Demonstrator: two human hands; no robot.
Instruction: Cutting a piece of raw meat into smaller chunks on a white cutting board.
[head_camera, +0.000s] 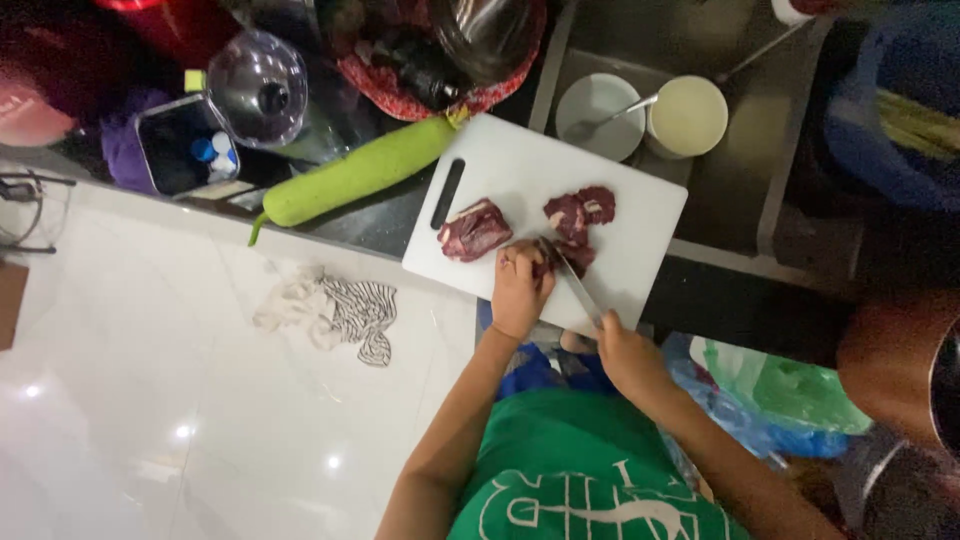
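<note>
A white cutting board (620, 190) lies on the dark counter with pieces of red raw meat on it. One chunk (474, 230) sits at the left, others (580, 210) lie nearer the middle. My left hand (520, 290) presses down on a piece of meat (575, 255) at the board's near edge. My right hand (630, 355) grips a knife (578, 285), its blade angled into the meat beside my left fingers.
A long green gourd (350, 175) lies left of the board. A white bowl with a spoon (598, 115) and a cream cup (687, 115) sit in the sink behind. A striped cloth (335, 312) lies on the white floor. Green and blue plastic bags (790, 395) are at right.
</note>
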